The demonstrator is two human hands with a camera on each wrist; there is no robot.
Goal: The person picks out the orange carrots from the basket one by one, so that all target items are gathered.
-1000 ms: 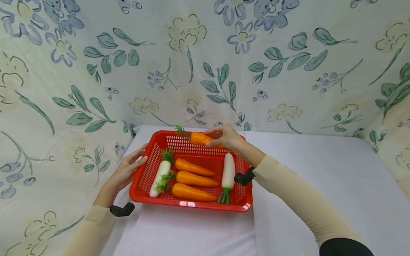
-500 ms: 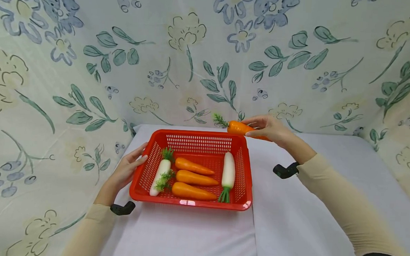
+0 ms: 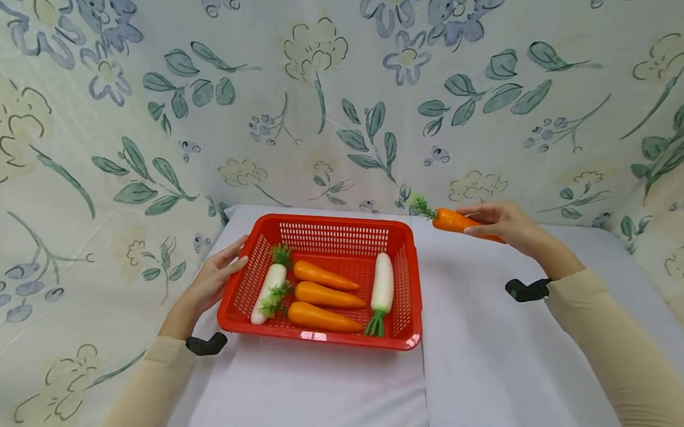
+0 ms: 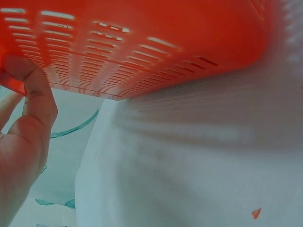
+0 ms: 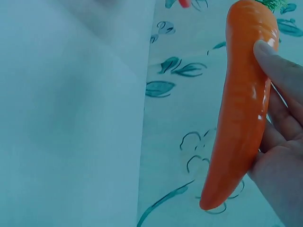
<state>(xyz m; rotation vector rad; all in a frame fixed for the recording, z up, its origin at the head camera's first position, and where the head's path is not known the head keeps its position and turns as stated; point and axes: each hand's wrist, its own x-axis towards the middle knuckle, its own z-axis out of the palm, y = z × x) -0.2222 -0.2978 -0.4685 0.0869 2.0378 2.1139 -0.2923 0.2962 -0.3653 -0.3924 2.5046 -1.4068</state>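
In the head view, my right hand (image 3: 509, 227) holds an orange carrot (image 3: 450, 220) by its side, over the white table to the right of the basket. Its leafy green top points left. Seen from the right wrist, the thumb lies along the carrot (image 5: 244, 99) near the thick end, with fingers behind it. My left hand (image 3: 213, 276) grips the left rim of a red plastic basket (image 3: 318, 338); the left wrist view shows fingers curled at the rim of the slotted wall (image 4: 189, 28). Inside lie three carrots (image 3: 326, 294), with a white radish (image 3: 382, 281) at the right and another white radish (image 3: 269, 293) at the left.
A white cloth covers the table (image 3: 486, 350). Behind it and at the left hangs a floral curtain (image 3: 350, 65). Black devices are strapped to both wrists, such as the right wrist device (image 3: 526, 290).
My right hand has carried the carrot rightward, from over the basket's back edge to past its right side. The left hand and the basket have stayed in place.
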